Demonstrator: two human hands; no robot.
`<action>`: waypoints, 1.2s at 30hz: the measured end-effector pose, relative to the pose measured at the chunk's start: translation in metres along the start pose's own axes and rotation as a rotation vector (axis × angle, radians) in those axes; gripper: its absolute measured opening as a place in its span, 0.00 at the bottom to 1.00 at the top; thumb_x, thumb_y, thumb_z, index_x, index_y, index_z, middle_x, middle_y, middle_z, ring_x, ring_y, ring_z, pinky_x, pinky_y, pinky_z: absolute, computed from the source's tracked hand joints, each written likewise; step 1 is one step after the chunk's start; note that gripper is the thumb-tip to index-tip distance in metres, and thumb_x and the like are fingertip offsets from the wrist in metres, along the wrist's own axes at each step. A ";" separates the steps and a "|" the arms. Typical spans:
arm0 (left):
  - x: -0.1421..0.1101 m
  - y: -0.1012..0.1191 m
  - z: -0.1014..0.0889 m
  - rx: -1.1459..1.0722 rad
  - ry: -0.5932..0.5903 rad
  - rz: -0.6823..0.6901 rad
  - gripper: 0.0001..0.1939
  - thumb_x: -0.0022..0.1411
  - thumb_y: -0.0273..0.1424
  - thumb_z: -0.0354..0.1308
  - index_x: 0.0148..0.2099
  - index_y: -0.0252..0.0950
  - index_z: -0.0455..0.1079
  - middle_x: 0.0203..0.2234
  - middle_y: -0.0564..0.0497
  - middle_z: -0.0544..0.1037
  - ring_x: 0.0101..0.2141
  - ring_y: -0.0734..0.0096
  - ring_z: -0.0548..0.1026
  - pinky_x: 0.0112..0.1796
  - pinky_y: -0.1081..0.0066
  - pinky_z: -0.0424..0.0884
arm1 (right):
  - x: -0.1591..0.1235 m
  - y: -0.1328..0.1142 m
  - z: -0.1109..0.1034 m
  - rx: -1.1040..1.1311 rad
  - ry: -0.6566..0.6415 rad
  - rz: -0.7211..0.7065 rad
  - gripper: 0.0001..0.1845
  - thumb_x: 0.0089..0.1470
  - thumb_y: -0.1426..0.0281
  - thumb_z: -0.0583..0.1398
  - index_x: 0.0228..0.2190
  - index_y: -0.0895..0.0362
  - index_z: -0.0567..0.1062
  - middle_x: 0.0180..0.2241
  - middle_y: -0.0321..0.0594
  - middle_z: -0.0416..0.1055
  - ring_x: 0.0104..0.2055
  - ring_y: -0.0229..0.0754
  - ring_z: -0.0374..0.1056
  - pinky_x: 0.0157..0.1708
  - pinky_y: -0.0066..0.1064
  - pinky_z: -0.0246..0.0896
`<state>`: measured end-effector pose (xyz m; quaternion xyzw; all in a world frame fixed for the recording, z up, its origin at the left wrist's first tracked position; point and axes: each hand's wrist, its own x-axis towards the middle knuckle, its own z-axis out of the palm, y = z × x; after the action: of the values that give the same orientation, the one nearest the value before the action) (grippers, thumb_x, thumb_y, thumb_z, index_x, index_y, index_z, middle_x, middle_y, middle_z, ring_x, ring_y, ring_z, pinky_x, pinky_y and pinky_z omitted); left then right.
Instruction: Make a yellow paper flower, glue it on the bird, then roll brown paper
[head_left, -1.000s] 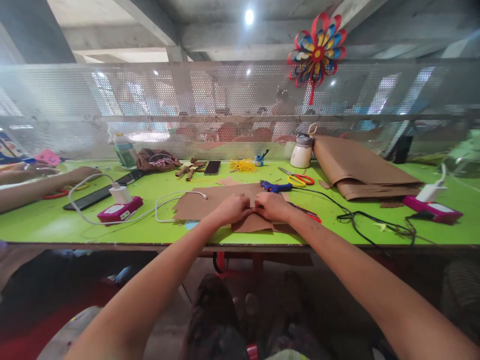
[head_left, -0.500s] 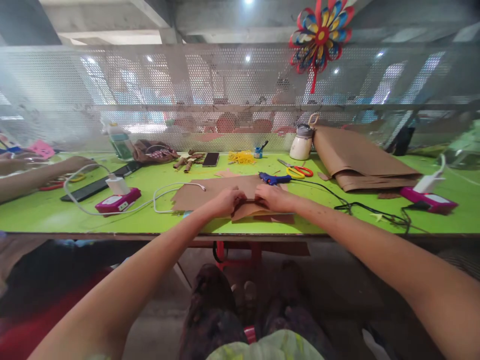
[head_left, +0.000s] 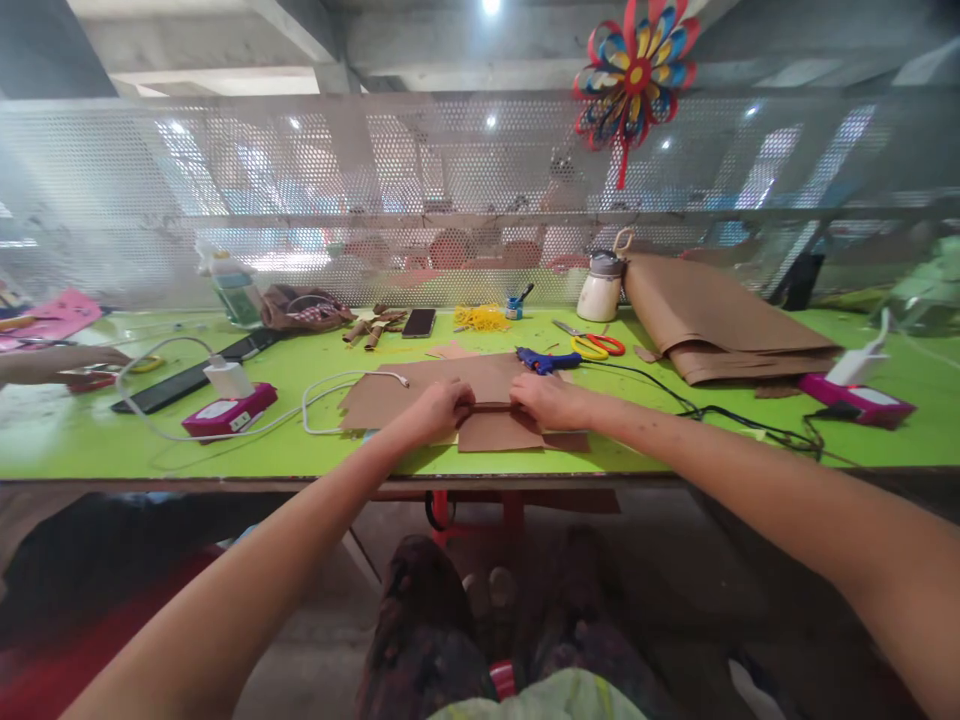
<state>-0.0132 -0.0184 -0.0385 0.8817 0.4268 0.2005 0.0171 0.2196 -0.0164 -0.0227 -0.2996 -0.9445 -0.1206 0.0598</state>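
Note:
Both my hands grip one small piece of brown paper (head_left: 500,432) near the table's front edge, and a folded or rolled ridge runs along its far side between them. My left hand (head_left: 444,408) has its fingers curled on the left end of that ridge. At the right end, my right hand (head_left: 546,398) pinches with bent fingers. Beneath and behind lies a larger brown paper sheet (head_left: 382,395). A blue glue gun (head_left: 547,360) rests just beyond my right hand, its black cord trailing right. My fingertips are partly hidden.
Red-and-yellow-handled scissors (head_left: 600,346), a phone (head_left: 418,322), yellow shreds (head_left: 481,318) and a pale jug (head_left: 602,285) stand farther back on the green table (head_left: 300,455). Stacked brown paper (head_left: 727,310) lies right. Purple power strips (head_left: 231,410) flank me. Another person's hand (head_left: 67,362) is at far left.
The small paper piece has turned so its near flap lies squarer to the table edge. My left hand has shifted slightly left. The other person's hand has drawn back to the left.

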 end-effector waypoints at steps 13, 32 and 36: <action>-0.011 0.020 -0.015 0.327 -0.054 0.243 0.06 0.56 0.24 0.50 0.34 0.33 0.67 0.31 0.45 0.68 0.34 0.64 0.66 0.39 0.67 0.63 | -0.004 -0.012 0.001 -0.243 -0.009 -0.149 0.08 0.57 0.76 0.51 0.33 0.63 0.70 0.33 0.47 0.67 0.36 0.44 0.61 0.35 0.33 0.53; 0.047 0.015 -0.024 -0.354 -0.401 -0.002 0.16 0.59 0.38 0.50 0.29 0.32 0.73 0.21 0.53 0.73 0.22 0.77 0.63 0.25 0.77 0.58 | -0.008 -0.032 -0.009 -0.293 0.125 -0.056 0.09 0.55 0.78 0.51 0.37 0.62 0.69 0.35 0.48 0.67 0.38 0.46 0.62 0.33 0.34 0.57; 0.040 0.008 -0.018 -0.672 -0.410 -0.014 0.16 0.58 0.39 0.53 0.32 0.31 0.73 0.25 0.53 0.73 0.26 0.76 0.65 0.29 0.76 0.61 | -0.008 -0.032 -0.012 -0.307 0.165 0.005 0.10 0.52 0.80 0.52 0.36 0.62 0.70 0.34 0.48 0.66 0.38 0.47 0.61 0.32 0.34 0.57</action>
<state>0.0081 0.0042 -0.0073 0.8459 0.3310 0.1486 0.3909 0.2077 -0.0491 -0.0188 -0.2967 -0.9062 -0.2873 0.0912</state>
